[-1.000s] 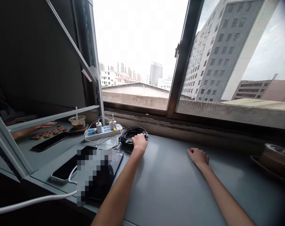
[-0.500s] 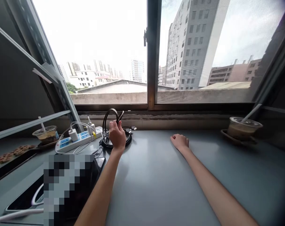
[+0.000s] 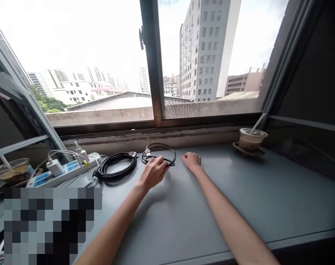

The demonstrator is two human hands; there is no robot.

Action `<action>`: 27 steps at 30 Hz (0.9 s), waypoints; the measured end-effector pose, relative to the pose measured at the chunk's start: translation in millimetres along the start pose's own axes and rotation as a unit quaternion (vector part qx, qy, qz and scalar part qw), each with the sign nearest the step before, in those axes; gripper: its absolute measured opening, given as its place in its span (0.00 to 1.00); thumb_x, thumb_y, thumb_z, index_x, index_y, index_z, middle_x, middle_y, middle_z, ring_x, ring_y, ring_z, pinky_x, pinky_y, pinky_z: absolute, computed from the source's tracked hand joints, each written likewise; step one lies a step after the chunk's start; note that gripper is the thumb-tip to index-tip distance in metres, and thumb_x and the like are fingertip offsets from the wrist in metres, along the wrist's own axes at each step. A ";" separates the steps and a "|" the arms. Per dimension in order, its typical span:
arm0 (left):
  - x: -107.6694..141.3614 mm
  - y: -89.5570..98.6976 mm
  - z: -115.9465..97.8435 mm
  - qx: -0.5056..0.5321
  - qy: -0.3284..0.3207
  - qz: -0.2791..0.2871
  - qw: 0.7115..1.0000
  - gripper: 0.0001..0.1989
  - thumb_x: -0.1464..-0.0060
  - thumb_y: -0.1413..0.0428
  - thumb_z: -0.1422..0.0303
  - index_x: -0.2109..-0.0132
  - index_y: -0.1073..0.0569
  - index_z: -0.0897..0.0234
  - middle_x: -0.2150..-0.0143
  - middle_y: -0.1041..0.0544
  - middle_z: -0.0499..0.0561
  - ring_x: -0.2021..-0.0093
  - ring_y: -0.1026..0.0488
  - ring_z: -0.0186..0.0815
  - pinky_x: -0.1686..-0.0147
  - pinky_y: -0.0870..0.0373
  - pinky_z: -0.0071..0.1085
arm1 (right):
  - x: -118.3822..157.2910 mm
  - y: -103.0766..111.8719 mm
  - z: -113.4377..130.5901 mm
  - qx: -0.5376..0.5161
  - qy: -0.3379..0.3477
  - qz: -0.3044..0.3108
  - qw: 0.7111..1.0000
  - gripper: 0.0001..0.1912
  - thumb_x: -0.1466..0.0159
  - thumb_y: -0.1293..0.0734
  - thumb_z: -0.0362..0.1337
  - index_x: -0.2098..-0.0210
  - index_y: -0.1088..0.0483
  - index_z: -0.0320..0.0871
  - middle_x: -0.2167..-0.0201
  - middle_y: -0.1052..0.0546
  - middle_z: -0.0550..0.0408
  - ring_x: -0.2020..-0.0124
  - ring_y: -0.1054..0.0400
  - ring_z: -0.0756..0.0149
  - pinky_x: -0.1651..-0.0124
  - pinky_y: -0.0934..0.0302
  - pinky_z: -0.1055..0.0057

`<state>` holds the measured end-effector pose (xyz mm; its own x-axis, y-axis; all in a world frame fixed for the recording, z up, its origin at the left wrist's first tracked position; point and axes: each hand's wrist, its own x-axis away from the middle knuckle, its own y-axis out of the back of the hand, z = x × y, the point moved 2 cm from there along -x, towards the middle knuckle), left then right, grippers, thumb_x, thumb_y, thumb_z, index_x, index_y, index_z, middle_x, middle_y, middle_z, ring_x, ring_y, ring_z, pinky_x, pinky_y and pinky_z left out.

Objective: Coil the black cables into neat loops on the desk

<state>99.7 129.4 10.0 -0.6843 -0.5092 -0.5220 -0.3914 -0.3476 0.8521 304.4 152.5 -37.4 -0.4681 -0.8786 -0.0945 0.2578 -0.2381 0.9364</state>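
Left hand (image 3: 154, 173) on a small black cable loop (image 3: 161, 145), right hand (image 3: 192, 161) resting in a curl

The left hand reaches forward over the grey table (image 3: 178, 221), back of the hand upward, its fingers bent and drawn together on the near edge of the loop. The grip looks light, at the fingertips; the palm side is turned away, so how the thumb sits cannot be told. The loop lies near the back of the table, between a larger black cable coil (image 3: 102, 170) and the right hand, and a pale-ended connector (image 3: 148, 151) shows at its left side.

The right hand is folded into a loose fist on the table, just right of the loop and apart from it. Whether anything is inside those fingers cannot be seen.

The larger coil lies flat to the left of the left hand, apart from it, with connectors at its upper right. Further left, a white power strip (image 3: 72, 166) with blue sockets carries plugged-in white chargers (image 3: 54, 167) and thin cables. A lidded cup (image 3: 16, 173) with a straw stands beyond the strip at the far left; another drink cup (image 3: 251, 140) with a straw stands on a brown holder (image 3: 240, 151) at the back right. Blurred squares hide the lower left corner.
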 end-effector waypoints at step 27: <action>-58.5 81.2 3.0 0.370 0.280 -0.226 0.856 0.20 0.44 0.58 0.55 0.69 0.31 0.65 0.73 0.27 0.51 0.73 0.30 0.33 0.73 0.38 0.26 | 34.7 111.3 126.9 -0.553 0.181 0.175 0.794 0.30 0.43 0.44 0.60 0.61 0.31 0.40 0.67 0.27 0.50 0.67 0.31 0.63 0.72 0.37 0.72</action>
<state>106.1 133.3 109.8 -0.0383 -0.8242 -0.5650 -0.9633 -0.1199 0.2402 209.6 148.0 106.5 0.0171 -0.9849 -0.1725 0.9971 0.0041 0.0755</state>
